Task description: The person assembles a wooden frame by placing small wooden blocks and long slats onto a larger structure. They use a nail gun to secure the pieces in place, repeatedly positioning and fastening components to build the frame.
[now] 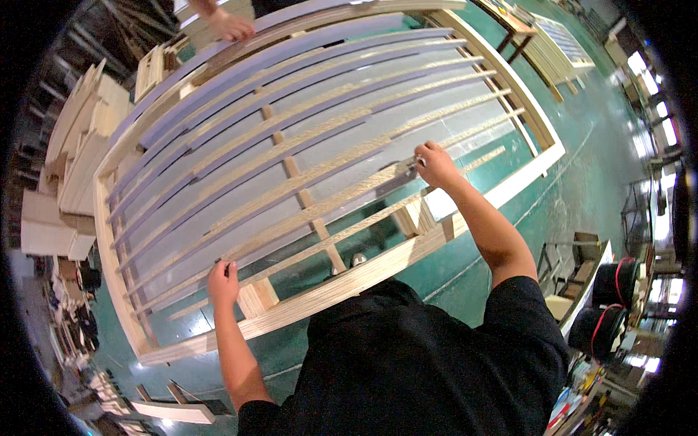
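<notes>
In the head view, the only one, I see a big pale wooden frame (pixel 371 270) lying aslant across the middle, its far right corner toward three o'clock and its near left corner toward eight; long light slats run lengthwise across it, with purplish strips beside several of them and pale grey sheeting (pixel 429 107) showing between; a narrow crosspiece (pixel 291 167) passes under the slats near the middle.

The left hand (pixel 224 282) is at eight o'clock, by the near left end of one slat (pixel 378 180); its fingers are bent close together there, though I cannot tell whether they pinch the wood; the right hand (pixel 435 167) is at two o'clock, at the other end of that slat, fingers curled and drawn together, their grip hidden from me; the slat lies between the two hands, over the nearer half of the frame.

One wooden block (pixel 258 298) sits against the near rail, just beside the left hand; another block (pixel 413 218) stands by the same rail, below the right hand; at eleven o'clock a co-worker's hand (pixel 231 27) is at the far rail; stacked boards (pixel 94 145) rise at ten; black drums (pixel 618 282) with red bands stand at four; a bench (pixel 518 27) is at one, on green floor (pixel 552 196).
</notes>
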`<action>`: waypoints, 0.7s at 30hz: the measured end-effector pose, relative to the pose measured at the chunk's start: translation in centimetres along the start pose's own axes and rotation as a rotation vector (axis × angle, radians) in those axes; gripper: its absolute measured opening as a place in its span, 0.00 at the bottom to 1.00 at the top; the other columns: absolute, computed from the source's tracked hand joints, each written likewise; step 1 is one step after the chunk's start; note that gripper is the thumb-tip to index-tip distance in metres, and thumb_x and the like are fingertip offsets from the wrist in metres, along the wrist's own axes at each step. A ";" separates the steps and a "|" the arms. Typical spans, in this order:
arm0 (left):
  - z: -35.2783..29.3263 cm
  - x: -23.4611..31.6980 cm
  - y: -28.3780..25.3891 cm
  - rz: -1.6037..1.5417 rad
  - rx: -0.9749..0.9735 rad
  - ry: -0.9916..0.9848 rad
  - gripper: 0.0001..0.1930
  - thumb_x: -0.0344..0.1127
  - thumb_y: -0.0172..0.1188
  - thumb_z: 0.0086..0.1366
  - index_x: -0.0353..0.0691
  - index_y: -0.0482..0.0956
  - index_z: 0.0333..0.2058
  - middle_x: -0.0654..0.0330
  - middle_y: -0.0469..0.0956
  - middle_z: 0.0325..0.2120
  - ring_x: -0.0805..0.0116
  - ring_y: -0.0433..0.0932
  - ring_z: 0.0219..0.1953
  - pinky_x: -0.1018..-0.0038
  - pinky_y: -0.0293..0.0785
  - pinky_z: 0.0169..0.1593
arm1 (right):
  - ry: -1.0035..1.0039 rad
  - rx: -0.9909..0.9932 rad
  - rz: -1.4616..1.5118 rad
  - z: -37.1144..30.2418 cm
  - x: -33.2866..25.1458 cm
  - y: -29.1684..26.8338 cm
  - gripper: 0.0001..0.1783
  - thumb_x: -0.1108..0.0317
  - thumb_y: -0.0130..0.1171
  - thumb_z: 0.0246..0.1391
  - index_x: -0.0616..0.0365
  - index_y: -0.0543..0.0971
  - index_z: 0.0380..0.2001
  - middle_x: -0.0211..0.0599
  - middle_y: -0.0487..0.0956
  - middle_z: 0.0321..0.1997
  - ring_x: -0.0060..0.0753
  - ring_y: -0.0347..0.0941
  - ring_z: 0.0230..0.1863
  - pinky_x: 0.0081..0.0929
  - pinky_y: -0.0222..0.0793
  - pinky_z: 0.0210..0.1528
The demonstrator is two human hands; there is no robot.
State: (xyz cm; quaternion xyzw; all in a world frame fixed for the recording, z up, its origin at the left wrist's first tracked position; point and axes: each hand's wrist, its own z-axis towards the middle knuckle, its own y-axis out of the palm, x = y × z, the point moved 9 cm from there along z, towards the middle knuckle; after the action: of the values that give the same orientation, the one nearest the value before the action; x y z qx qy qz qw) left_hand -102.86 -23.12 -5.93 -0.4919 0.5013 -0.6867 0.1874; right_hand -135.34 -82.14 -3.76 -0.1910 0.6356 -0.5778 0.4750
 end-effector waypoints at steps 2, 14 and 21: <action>0.5 1.6 0.1 -0.024 -0.031 0.017 0.14 0.44 0.64 0.68 0.37 0.81 0.36 0.52 0.82 0.28 0.58 0.81 0.32 0.64 0.76 0.39 | 0.047 0.001 -0.033 0.2 -0.1 -0.3 0.11 0.67 0.62 0.53 0.56 0.77 0.40 0.52 0.75 0.44 0.64 0.73 0.49 0.54 0.72 0.50; 1.4 8.9 -4.0 -0.141 0.110 0.222 0.09 0.32 0.69 0.62 0.36 0.82 0.38 0.55 0.82 0.33 0.64 0.80 0.36 0.69 0.77 0.42 | -0.273 0.450 -0.058 -0.8 -6.7 -6.7 0.30 0.69 0.64 0.48 0.46 0.75 0.57 0.45 0.69 0.63 0.56 0.64 0.63 0.57 0.58 0.64; 4.7 32.3 -4.4 0.080 -0.032 0.785 0.27 0.42 0.71 0.60 0.38 0.77 0.55 0.49 0.71 0.59 0.45 0.70 0.61 0.53 0.69 0.63 | -0.462 -0.043 -0.367 6.6 -16.2 -5.4 0.51 0.52 0.74 0.49 0.46 0.60 0.73 0.42 0.67 0.71 0.47 0.61 0.73 0.56 0.45 0.77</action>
State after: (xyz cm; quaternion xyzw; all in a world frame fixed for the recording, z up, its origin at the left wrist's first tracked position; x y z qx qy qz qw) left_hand -112.17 -47.80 13.75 -0.1750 0.5641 -0.8069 0.0005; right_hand -123.87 -74.41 8.19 -0.4392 0.4775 -0.5818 0.4906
